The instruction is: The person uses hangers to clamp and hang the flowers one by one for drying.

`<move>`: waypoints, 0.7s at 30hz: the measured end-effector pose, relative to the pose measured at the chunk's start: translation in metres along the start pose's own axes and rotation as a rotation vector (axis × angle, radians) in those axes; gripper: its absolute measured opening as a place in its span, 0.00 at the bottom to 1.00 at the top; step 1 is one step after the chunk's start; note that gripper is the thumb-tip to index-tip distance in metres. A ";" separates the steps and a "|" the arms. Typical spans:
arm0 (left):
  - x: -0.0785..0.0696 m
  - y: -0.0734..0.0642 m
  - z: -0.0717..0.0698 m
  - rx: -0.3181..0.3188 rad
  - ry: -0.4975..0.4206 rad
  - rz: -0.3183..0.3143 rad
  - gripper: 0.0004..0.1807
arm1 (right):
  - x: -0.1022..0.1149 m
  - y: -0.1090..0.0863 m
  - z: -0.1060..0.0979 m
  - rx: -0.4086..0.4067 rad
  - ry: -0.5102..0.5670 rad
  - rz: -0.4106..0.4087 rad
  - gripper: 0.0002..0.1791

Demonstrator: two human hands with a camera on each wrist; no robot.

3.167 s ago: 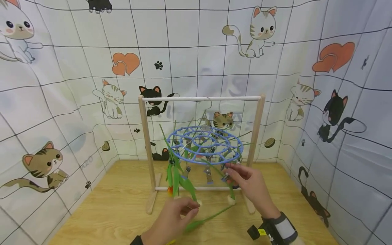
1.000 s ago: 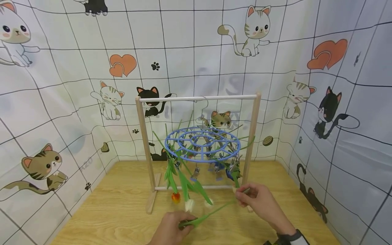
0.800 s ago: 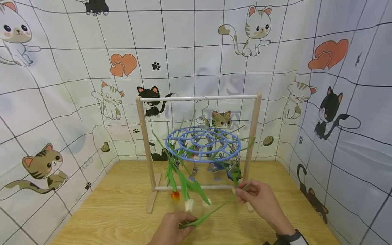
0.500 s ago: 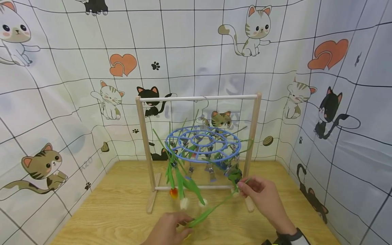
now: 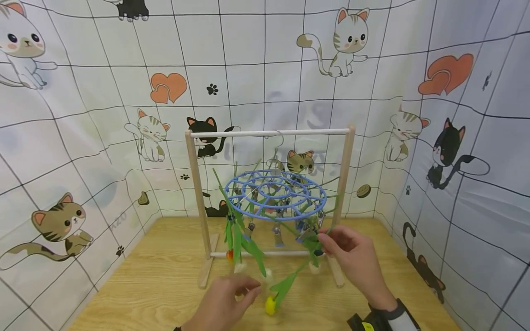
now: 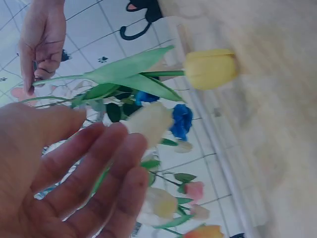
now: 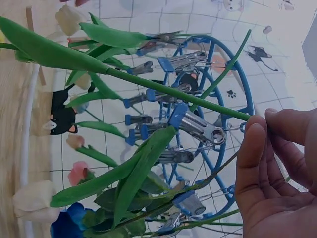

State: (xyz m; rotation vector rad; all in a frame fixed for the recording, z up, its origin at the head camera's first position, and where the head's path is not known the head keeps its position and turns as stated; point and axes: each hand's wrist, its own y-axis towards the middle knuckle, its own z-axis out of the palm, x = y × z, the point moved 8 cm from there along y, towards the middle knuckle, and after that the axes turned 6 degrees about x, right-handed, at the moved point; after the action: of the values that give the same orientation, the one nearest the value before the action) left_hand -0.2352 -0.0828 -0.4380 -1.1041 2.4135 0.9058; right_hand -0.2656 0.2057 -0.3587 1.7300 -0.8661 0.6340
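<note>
My right hand (image 5: pixel 356 264) pinches the stem end of an artificial yellow tulip (image 5: pixel 270 305) between thumb and forefinger. Its green stem (image 7: pixel 173 92) crosses in front of the clips in the right wrist view, and the flower head hangs low over the table. Just left of that head, my left hand (image 5: pixel 223 299) is held with relaxed fingers and nothing in them. A blue round clip hanger (image 5: pixel 275 218) is beside my right fingertips. From its metal clips (image 7: pixel 183 62) hang several artificial flowers, among them a white tulip (image 7: pixel 34 201) and a blue flower (image 7: pixel 69 221).
The hanger's hook is over the top bar (image 5: pixel 240 134) of a wooden rack, whose posts (image 5: pixel 344 179) flank it. An orange tulip (image 5: pixel 230 255) hangs at the left side. The wood-grain table (image 5: pixel 153 276) meets cat-print curtains (image 5: pixel 244 41) behind and beside.
My left hand has let go of the yellow tulip's head and drawn slightly back. My right hand has risen toward the hanger with the stem, so the tulip now hangs down. The hanger has turned somewhat.
</note>
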 end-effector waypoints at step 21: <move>-0.063 0.051 -0.016 -0.264 -0.108 0.280 0.12 | 0.100 0.009 0.057 0.117 0.065 -0.406 0.12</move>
State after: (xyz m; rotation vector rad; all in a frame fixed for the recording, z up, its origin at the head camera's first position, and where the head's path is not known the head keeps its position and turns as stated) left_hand -0.2343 -0.0332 -0.3711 -0.7834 2.4461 1.3695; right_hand -0.2129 0.1247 -0.2944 1.9079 -0.4183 0.4704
